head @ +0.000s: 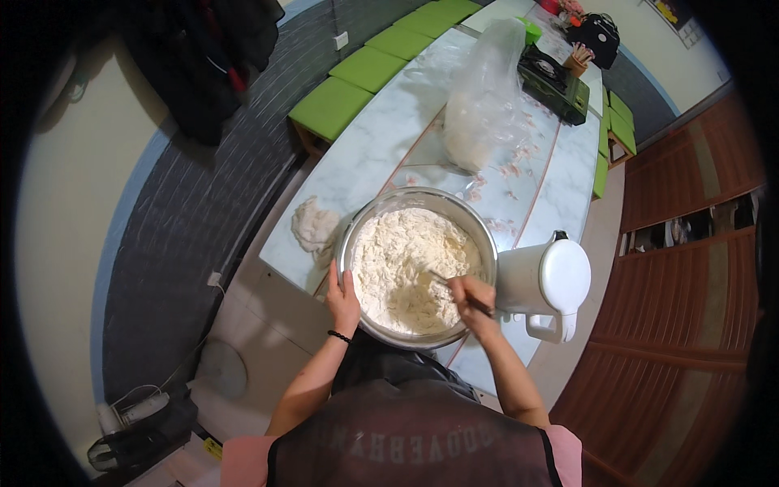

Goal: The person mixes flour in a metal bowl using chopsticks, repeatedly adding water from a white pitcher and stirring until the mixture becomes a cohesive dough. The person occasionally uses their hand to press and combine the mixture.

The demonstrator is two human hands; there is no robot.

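A wide stainless steel bowl (420, 193) stands at the near end of the table, with shaggy, floury dough (408, 243) filling much of it. My left hand (344, 302) grips the bowl's left rim, thumb on the inner side. Over the bowl's right side, my right hand (473, 302) is closed around a thin stirring utensil (439, 278). The utensil's lower end is in the flour mixture, so its kind cannot be made out. Right of the bowl stands a white lidded pitcher (541, 277), its handle towards me.
A crumpled cloth (314, 225) lies left of the bowl on the marble-patterned table (359, 158). Beyond the bowl stands a clear plastic bag (484, 103) with pale contents. Farther right is a portable gas stove (554, 88). Green-cushioned benches (341, 100) flank the table.
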